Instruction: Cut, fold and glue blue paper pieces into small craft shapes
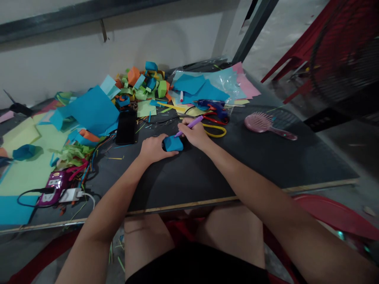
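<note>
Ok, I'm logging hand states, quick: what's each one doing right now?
Left hand: curled around the small blue piece, holding it.
Right hand: closed, holding the purple pen.

Black clothing (197, 266) low down, shirt or shorts, hard to say; bare forearms (118, 193), bare hands (151, 149), bare thighs (233, 232)!

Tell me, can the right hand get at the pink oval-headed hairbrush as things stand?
Probably yes: the hairbrush lies uncovered to its right, and the thin yellow loop between them lies low. However, the right hand holds a slim purple pen, which could hamper grasping.
</note>
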{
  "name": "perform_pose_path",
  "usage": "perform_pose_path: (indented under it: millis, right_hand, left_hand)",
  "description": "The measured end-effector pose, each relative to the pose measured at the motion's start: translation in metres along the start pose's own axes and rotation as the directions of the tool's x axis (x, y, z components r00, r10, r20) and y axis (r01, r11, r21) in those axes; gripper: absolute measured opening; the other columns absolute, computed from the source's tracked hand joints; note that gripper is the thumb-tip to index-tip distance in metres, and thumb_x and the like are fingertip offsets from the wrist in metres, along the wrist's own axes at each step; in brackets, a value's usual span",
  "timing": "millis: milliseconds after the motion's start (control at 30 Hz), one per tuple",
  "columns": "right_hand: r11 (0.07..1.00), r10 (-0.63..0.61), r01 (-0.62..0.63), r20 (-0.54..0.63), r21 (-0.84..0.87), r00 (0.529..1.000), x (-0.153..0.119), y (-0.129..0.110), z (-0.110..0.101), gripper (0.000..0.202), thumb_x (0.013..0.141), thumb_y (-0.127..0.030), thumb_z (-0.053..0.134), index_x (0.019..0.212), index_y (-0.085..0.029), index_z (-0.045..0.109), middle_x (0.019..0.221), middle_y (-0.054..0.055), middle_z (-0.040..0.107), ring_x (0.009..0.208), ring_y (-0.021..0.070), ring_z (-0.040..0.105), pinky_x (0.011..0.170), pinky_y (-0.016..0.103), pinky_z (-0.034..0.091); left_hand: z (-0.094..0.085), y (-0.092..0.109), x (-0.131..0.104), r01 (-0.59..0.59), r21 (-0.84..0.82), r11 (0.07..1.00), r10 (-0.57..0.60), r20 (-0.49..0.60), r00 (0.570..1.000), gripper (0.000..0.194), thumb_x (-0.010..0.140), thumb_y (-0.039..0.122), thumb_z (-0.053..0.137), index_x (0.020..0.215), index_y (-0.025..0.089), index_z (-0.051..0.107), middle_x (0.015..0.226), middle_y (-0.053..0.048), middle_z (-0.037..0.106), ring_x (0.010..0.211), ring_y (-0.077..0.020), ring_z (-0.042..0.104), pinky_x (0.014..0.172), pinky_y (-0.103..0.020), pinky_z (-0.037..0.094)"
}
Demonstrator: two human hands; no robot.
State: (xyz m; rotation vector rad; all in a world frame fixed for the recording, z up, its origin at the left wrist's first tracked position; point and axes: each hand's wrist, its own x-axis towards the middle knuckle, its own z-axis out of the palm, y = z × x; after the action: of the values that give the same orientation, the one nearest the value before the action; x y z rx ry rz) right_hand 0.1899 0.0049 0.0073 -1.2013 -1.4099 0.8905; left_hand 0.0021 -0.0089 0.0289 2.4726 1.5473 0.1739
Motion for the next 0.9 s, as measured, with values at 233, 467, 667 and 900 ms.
perform_pose_path:
  millis: [233,467,667,900]
  right_hand:
    - [1.000,-0.013,0.013,0.012,0.022,1.000,0.000,0.001,-0.001,0.032,0.081,-0.035,0.061,0.057,-0.020,0.045,0.049,-0.004,0.047,0.049,0.0107,0.051,0.050,0.024,0.038]
    - [0.989,-0.077,0.059,0.125,0.139,0.989,-0.004,-0.005,0.000,0.037,0.079,-0.045,0.064,0.058,-0.021,0.046,0.054,-0.003,0.049,0.050,0.0109,0.050,0.052,0.026,0.040]
    - [0.994,-0.111,0.108,0.222,0.024,0.969,-0.009,-0.015,0.000,0.036,0.080,-0.044,0.063,0.058,-0.020,0.047,0.053,-0.002,0.052,0.053,0.0109,0.048,0.054,0.027,0.038]
    - [0.980,-0.153,0.177,0.221,-0.090,0.963,-0.008,-0.017,-0.001,0.035,0.078,-0.036,0.060,0.052,-0.021,0.042,0.054,-0.002,0.049,0.055,0.0115,0.046,0.057,0.028,0.037]
  left_hand:
    - [-0.002,0.000,0.000,0.000,-0.013,1.000,0.000,0.021,1.000,0.076,0.064,0.075,0.063,0.119,0.022,0.060,0.082,-0.006,0.071,0.081,-0.0265,0.067,0.069,-0.031,0.046]
    - [-0.002,0.001,0.000,-0.002,0.015,1.000,0.001,0.025,1.000,0.080,0.064,0.077,0.061,0.121,0.021,0.059,0.085,-0.008,0.071,0.084,-0.0284,0.068,0.070,-0.031,0.046]
    - [0.001,-0.001,0.001,-0.008,0.008,1.000,0.008,0.019,1.000,0.081,0.064,0.078,0.060,0.120,0.019,0.060,0.083,-0.008,0.071,0.083,-0.0283,0.068,0.070,-0.032,0.047]
    - [0.002,-0.002,0.001,-0.012,0.008,1.000,0.012,0.012,1.000,0.081,0.063,0.079,0.060,0.120,0.020,0.060,0.082,-0.007,0.070,0.083,-0.0282,0.067,0.069,-0.032,0.047]
